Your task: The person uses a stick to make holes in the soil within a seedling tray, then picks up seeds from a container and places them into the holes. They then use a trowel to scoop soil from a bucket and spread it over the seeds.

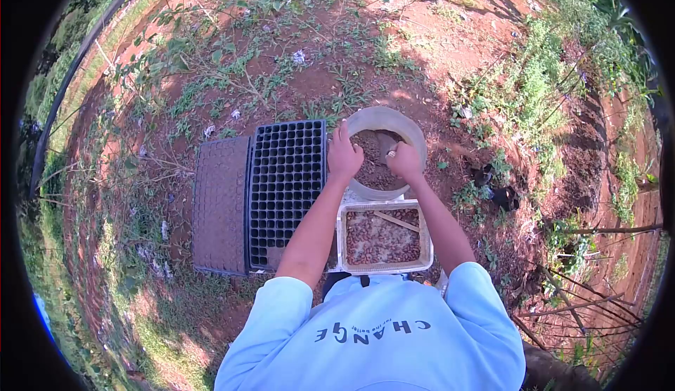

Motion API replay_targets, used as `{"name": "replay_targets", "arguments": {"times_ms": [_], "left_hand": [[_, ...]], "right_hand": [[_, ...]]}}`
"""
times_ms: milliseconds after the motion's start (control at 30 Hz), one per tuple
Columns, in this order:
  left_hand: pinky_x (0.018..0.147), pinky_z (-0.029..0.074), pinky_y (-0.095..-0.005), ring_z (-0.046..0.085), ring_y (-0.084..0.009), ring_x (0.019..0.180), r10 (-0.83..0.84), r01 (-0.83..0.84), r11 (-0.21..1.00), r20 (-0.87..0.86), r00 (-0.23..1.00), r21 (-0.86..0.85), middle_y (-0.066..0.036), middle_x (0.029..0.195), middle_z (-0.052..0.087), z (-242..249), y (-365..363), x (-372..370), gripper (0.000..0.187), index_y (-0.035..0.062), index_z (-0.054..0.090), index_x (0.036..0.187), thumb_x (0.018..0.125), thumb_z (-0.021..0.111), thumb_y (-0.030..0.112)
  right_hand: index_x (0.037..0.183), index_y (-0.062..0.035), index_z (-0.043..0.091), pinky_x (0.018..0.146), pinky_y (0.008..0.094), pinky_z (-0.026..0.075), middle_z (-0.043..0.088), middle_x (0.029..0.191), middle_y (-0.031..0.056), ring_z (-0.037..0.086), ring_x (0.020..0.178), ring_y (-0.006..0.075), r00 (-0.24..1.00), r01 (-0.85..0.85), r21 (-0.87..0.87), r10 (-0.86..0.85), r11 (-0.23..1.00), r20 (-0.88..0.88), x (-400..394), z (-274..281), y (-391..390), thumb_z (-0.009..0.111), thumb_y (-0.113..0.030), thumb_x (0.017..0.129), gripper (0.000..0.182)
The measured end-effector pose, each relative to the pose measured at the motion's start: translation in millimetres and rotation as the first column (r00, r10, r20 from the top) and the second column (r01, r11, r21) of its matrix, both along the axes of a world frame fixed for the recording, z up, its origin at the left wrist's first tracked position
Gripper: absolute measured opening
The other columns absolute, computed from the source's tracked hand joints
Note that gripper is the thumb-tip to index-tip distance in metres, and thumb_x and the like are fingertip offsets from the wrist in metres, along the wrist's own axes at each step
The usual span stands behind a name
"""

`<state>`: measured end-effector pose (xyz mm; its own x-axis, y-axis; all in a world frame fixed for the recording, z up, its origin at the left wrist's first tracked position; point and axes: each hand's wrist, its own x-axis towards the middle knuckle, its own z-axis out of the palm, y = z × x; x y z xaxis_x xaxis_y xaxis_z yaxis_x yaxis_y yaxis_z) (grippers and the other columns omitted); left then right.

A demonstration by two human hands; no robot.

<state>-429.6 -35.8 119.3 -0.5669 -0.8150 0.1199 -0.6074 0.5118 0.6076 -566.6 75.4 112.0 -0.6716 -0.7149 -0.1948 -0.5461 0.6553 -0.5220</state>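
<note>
A round pale tub (378, 193) holds dark brown soil (373, 169). My left hand (344, 153) grips the tub's left rim, fingers pointing away from me. Inside the tub at the right, my right hand (403, 160) is closed on the handle of a trowel (387, 140), whose blade lies in the soil. Just below the tub, a white rectangular basket (342, 240) contains many reddish-brown seeds (376, 243) and a flat wooden stick (396, 221). To the left stands a black seedling tray (288, 173) with empty-looking cells, beside another tray filled with soil (221, 204).
Low green plants (260, 60) and reddish bare ground (450, 39) surround the work area. At the right lie thin dry branches (580, 303) and a small dark object (504, 197) that I cannot make out. A dark pipe or pole (60, 103) curves along the far left.
</note>
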Motion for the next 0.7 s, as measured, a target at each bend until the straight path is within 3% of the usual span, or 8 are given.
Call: {"name": "replay_targets", "arguments": {"times_ms": [33,167,233,267,333,567,667,700], "left_hand": [[0.098,0.042,-0.0448,0.048,-0.0392,0.118,0.000,0.000,1.000,-0.003,1.000,-0.011,-0.021,0.131,0.043,0,0,0,0.075,0.0047,0.027,0.145,0.079,0.060,0.015],[0.095,0.044,-0.0451,0.050,-0.0391,0.116,0.009,-0.009,1.000,-0.003,1.000,-0.018,-0.021,0.130,0.044,4,1,1,0.074,0.0050,0.028,0.145,0.079,0.060,0.015],[0.095,0.045,-0.0450,0.050,-0.0391,0.115,0.009,-0.009,0.999,-0.009,1.000,-0.037,-0.021,0.130,0.045,-2,0,0,0.074,0.0050,0.028,0.145,0.079,0.060,0.015],[0.095,0.045,-0.0449,0.051,-0.0391,0.114,0.010,-0.011,0.998,-0.014,1.000,-0.055,-0.020,0.129,0.045,-2,-1,1,0.073,0.0049,0.029,0.145,0.079,0.060,0.015],[0.094,0.046,-0.0455,0.052,-0.0393,0.114,0.010,-0.010,0.999,-0.010,1.000,-0.051,-0.021,0.131,0.044,-1,0,1,0.073,0.0060,0.028,0.144,0.079,0.059,0.015],[0.093,0.046,-0.0447,0.052,-0.0388,0.112,0.009,-0.012,0.995,-0.036,0.999,-0.097,-0.020,0.126,0.046,-10,-3,1,0.073,0.0048,0.029,0.144,0.079,0.059,0.015],[0.092,0.046,-0.0454,0.052,-0.0391,0.111,0.020,-0.020,0.998,-0.012,1.000,-0.058,-0.019,0.126,0.046,-6,-2,0,0.073,0.0059,0.029,0.145,0.079,0.059,0.016],[0.092,0.046,-0.0454,0.052,-0.0391,0.111,0.015,-0.016,0.998,-0.014,1.000,-0.059,-0.019,0.126,0.046,-5,-2,-1,0.073,0.0059,0.029,0.145,0.079,0.059,0.016]], "right_hand": [[0.095,0.0013,0.064,0.071,0.0447,0.055,0.068,0.084,0.0230,0.068,0.081,0.0348,0.965,0.080,0.052,-0.090,0.995,0.244,1,7,-1,0.065,-0.017,0.076,0.027],[0.098,0.0041,0.063,0.066,0.0433,0.056,0.068,0.085,0.0253,0.069,0.079,0.0329,0.897,0.028,0.131,-0.083,0.991,0.435,4,19,3,0.062,-0.018,0.078,0.030],[0.099,0.0041,0.062,0.066,0.0434,0.056,0.067,0.092,0.0237,0.069,0.077,0.0341,0.994,-0.075,0.144,0.085,0.987,-0.063,10,-7,3,0.059,-0.014,0.078,0.028],[0.099,0.0041,0.062,0.066,0.0434,0.056,0.067,0.092,0.0237,0.069,0.077,0.0341,0.994,-0.076,0.143,0.086,0.987,-0.063,17,-4,5,0.059,-0.014,0.078,0.028],[0.099,0.0023,0.061,0.068,0.0463,0.056,0.062,0.101,0.0228,0.068,0.077,0.0388,0.937,-0.154,0.060,0.165,0.986,-0.307,29,1,8,0.059,-0.010,0.077,0.026],[0.098,-0.0012,0.064,0.070,0.0473,0.056,0.059,0.105,0.0222,0.066,0.080,0.0402,0.934,-0.224,0.020,0.220,0.974,-0.282,21,-8,13,0.061,-0.013,0.075,0.026],[0.090,0.0025,0.067,0.067,0.0446,0.056,0.065,0.088,0.0224,0.068,0.069,0.0366,0.962,-0.102,-0.126,0.065,0.987,-0.265,5,-31,10,0.063,-0.018,0.074,0.026],[0.084,0.0040,0.067,0.065,0.0429,0.056,0.066,0.077,0.0213,0.067,0.063,0.0342,0.998,-0.052,-0.061,0.050,0.997,-0.032,0,-25,7,0.063,-0.021,0.074,0.027]]}}
